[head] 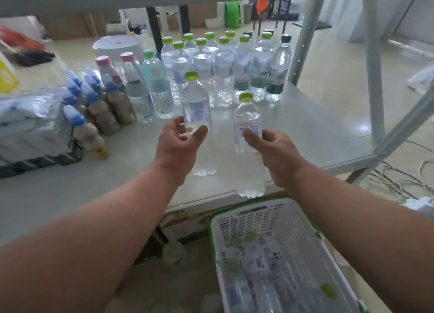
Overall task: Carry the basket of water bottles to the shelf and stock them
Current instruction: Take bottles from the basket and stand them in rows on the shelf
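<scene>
Clear water bottles [247, 134] — upright, caps up — in both hands.

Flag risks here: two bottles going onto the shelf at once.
1. Left hand holds its bottle loosely near the base; it could slip or tip.
2. Setting it down beside the packed row could topple neighbours.
3. Right-hand bottle is over the shelf edge; a drop might miss the basket.
</scene>
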